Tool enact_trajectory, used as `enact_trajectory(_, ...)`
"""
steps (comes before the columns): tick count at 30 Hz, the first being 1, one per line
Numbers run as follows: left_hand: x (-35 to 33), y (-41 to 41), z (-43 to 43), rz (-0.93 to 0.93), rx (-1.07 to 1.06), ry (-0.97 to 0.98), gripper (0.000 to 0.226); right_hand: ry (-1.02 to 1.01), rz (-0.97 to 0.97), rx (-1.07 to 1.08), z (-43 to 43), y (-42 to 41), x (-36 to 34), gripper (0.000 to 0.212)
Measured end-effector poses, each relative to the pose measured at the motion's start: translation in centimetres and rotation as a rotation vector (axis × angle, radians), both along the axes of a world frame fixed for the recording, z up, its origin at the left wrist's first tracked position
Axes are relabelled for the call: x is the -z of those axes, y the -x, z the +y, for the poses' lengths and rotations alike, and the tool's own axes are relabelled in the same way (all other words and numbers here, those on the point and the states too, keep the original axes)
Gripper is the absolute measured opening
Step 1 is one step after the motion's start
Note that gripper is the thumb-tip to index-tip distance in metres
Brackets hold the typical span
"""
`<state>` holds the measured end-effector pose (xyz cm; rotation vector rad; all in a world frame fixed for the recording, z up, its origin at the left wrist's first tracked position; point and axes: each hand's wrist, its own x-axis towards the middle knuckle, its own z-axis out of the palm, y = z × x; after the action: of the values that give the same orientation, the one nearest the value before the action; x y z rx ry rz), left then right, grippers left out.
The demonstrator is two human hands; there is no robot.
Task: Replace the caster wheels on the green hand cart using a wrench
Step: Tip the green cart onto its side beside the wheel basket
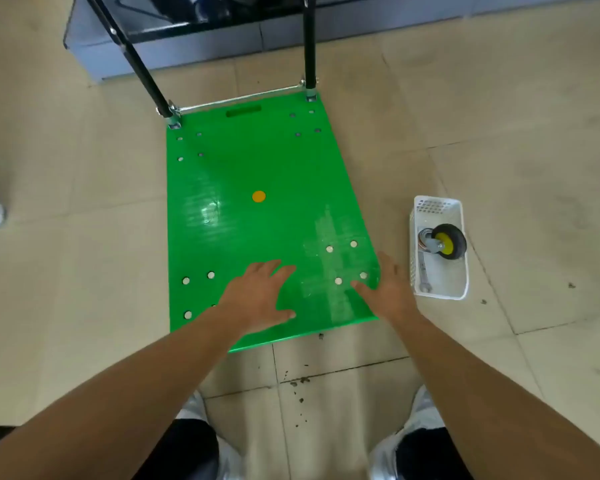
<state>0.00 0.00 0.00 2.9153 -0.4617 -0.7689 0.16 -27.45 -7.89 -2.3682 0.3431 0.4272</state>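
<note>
Lying under both spread hands' fingers (278, 270), the green cart deck (257, 168).

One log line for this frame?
cart: deck up | left grip: open, over near deck | right grip: open, at near right edge | basket right of cart: caster wheel + wrench inside, untouched
</note>
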Motion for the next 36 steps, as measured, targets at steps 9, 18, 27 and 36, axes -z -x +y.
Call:
enact_trajectory(9,3.9,0.1,-0.7,0.066,0.055,-0.141,0.12,-0.126,0.106,0.131,-0.2,0.1,3.4,0.085)
enact_trajectory(18,6.0,0.9,-0.8,0.145,0.055,-0.152,0.127,-0.426,0.317,0.336,-1.6,0.4,5.1,0.063)
enact_trajectory(27,6.4,1.1,-1.6,0.17,0.019,-0.127,0.126,-0.44,0.322,0.336,-2.2,0.5,5.0,0.092)
enact_trajectory(36,3.5,-0.7,-7.3,0.024,0.18,0.008,0.127,-0.328,0.275,0.3,-3.5,0.8,3.8,0.064)
